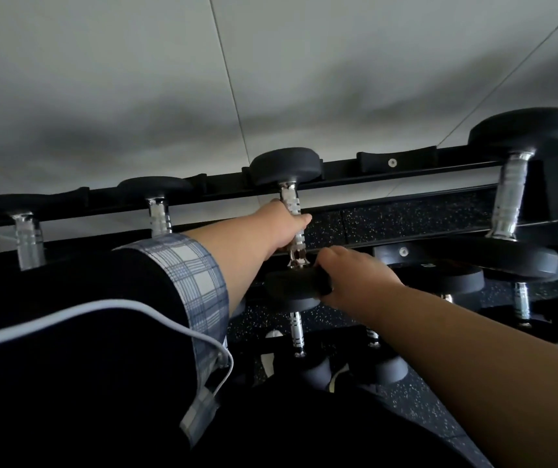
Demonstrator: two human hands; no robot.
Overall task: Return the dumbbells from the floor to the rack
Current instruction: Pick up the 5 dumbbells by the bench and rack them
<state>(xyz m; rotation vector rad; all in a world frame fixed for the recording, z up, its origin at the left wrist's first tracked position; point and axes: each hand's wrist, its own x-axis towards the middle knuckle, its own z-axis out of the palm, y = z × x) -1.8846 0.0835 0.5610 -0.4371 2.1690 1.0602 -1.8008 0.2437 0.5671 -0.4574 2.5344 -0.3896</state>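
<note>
1. Left hand (284,228): grip wrapped round the chrome handle of the dumbbell (291,211). Right hand (355,278) clamps its near head.
2. Dumbbell sits across the rack (389,170) top rails, far head in a cradle. Looks nearly seated.
3. Top tier: three more racked; one cradle free to the right.
4. Lower tier holds more; whether any remain on the floor (422,410) I can't tell.
5. Speckled rubber floor, pale wall (169,79).

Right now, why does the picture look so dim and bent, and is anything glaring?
Head view: wide-angle lens bows the black metal rack; soft shadows smear the pale wall; the dark clothing at lower left is nearly black; the chrome dumbbell handle in the left hand glints; the right hand looks slightly soft.
</note>
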